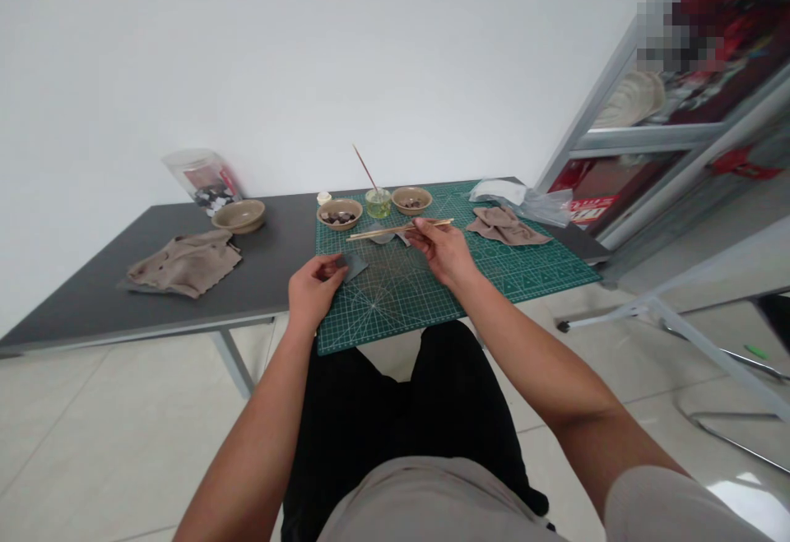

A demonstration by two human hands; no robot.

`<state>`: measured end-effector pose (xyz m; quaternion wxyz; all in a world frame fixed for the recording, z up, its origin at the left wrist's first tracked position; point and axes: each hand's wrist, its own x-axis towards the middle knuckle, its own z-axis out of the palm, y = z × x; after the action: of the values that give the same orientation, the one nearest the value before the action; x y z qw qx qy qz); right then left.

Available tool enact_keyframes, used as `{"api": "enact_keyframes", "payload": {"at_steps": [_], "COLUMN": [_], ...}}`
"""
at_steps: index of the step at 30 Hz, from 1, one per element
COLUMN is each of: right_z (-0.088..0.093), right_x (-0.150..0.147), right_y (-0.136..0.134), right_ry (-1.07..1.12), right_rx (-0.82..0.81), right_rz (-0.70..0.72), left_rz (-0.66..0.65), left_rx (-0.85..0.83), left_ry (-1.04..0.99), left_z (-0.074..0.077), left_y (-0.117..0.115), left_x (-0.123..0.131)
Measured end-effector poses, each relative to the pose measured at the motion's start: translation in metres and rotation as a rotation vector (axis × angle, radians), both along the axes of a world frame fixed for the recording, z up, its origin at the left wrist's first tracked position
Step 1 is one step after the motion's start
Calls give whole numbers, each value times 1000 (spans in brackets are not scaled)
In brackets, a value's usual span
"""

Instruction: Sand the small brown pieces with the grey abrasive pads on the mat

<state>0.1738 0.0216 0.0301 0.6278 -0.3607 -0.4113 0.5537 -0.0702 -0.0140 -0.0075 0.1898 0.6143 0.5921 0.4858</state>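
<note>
My left hand (313, 287) pinches the edge of a small grey square sheet (354, 266), perhaps sandpaper, over the green cutting mat (407, 303). In my right hand (442, 251) are thin wooden sticks that look like chopsticks (376, 234), held level with their tips pointing left. A pale grey flat piece (383, 239) lies on the mat partly behind the sticks; its kind is unclear. Just beyond the hands stand a brown bowl (340, 226) of small dark pieces, a glass jar of yellowish liquid (378, 206) with a thin stick (365, 167) in it, and another bowl (412, 210).
Left on the dark table (277, 271) are a crumpled brown cloth (185, 262), a bowl (239, 225) and a clear tub (203, 176). On the right lie another brown cloth (507, 226) and a plastic bag (546, 203). A small white-topped container (324, 197) stands behind the bowls.
</note>
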Motion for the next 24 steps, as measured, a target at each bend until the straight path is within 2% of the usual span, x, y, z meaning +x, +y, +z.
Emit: {"api": "enact_keyframes", "payload": {"at_steps": [7, 12, 16, 24], "right_z": [-23, -33, -37, -37], "right_x": [-13, -15, -14, -16], "right_y": [2, 3, 2, 2], "right_ry": [90, 136, 114, 28], "right_rx": [-39, -51, -57, -64], "right_rz": [70, 110, 97, 106], "left_rz": [-65, -97, -99, -121], "left_rx": [25, 22, 26, 24], "left_ry": [-112, -168, -180, -194], "left_z": [-8, -2, 2, -1], "left_y": [4, -1, -3, -1], "left_x": [-1, 2, 3, 1]}}
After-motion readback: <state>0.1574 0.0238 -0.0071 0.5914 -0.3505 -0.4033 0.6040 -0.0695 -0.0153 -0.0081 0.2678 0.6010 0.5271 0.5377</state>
